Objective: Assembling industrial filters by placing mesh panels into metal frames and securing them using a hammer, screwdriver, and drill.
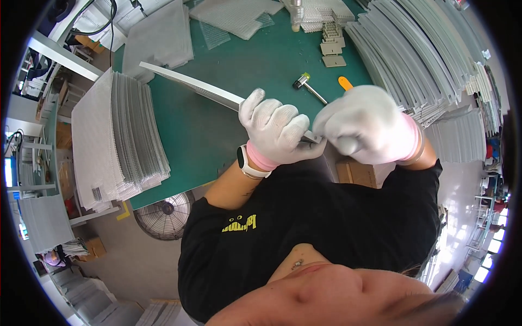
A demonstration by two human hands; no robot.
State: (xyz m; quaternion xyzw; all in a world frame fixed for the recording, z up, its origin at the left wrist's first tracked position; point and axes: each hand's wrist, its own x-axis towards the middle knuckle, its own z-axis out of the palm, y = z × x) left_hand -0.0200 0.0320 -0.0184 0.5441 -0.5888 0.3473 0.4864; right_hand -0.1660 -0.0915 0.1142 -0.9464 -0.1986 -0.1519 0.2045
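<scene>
The left hand (274, 127) is curled firmly around a slim white-edged panel (212, 92), fingers over the top edge and thumb underneath, near the end closest to the body. The panel is tilted nearly edge-on, its far end reaching up and left over the green bench (217, 127). The right hand (364, 125) is balled up at the near end, just beside the left thumb; whether it pinches the panel or some small part is hidden by the glove.

To work this corner well, I would keep the left grip close to it so the long free span cannot twist, bring the right fingers in square to the edge, and press steadily, without bending the thin profile. Keeping the far end clear of the mesh sheet stack (119, 130) seems wise too. The two-faced mallet (300, 81) lies within easy reach if hand pressure falls short.

As for containers, a cardboard box (356, 173) sits below the right hand, its contents not visible. A clear bottle (296, 15) stands at the far side; what it holds, if anything, is too small to tell. Small beige pieces (333, 54) lie loose near it, outside any container.
</scene>
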